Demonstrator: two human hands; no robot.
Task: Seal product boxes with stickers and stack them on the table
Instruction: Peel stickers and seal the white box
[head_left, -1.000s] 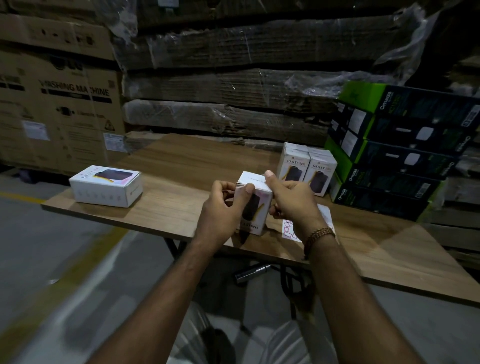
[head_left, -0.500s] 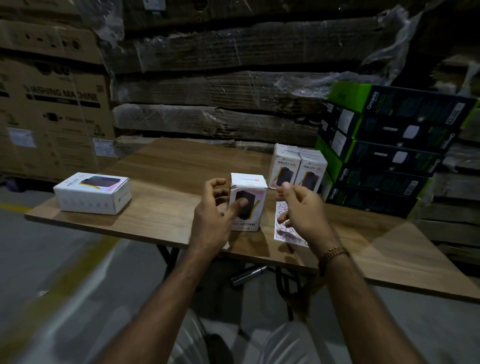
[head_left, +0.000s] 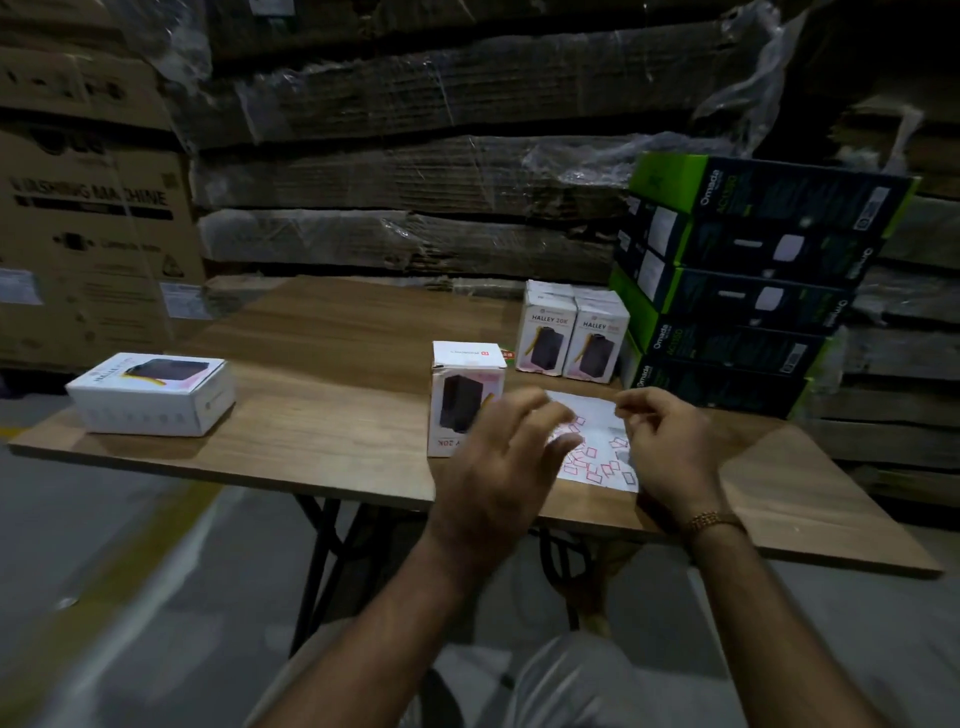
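Near the wooden table's (head_left: 322, 332) front edge, the upright white cardboard product box (head_left: 466, 397) stood ungripped beside the thin, floppy sticker sheet (head_left: 597, 447), probably light and rigid, best grasped by its side walls; left hand (head_left: 506, 467) blurred with fingers apart, right hand (head_left: 670, 441) loosely curled, grip indeterminate.

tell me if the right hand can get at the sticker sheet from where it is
Probably yes: the right hand hovers directly over the sticker sheet with fingers curled; nothing lies between them. The left hand covers only the sheet's left part.
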